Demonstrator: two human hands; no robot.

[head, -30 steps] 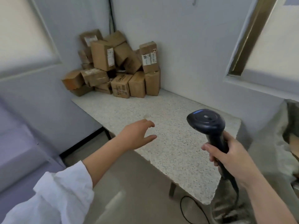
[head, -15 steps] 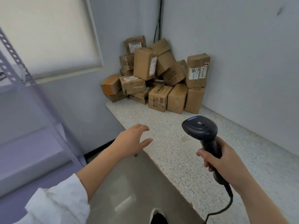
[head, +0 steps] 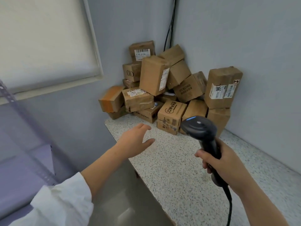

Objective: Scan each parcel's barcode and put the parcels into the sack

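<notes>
Spanning the corner, speckled table (head: 179, 176) carries heaped cardboard parcels (head: 153, 75) against both walls. Legible: "010" box (head: 131, 72), "22" carton (head: 171, 117), shipping label (head: 222, 91) reading roughly "98L". Right hand (head: 228, 163) wrapped round black scanner (head: 199, 128). Left hand (head: 133, 142) empty, fingers relaxed, over the table edge, short of pile.

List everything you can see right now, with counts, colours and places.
cardboard parcels: about fifteen, brown, piled in the table's far corner
table: one, speckled white, under the pile
barcode scanner: one, black, corded, in right grip
cables: a few, black, down the wall corner
window blind: one, white, upper left
shelf rack: one, grey, left
sleeve: one, white, left forearm
left grip: open, over the table edge
right grip: around scanner handle
</notes>
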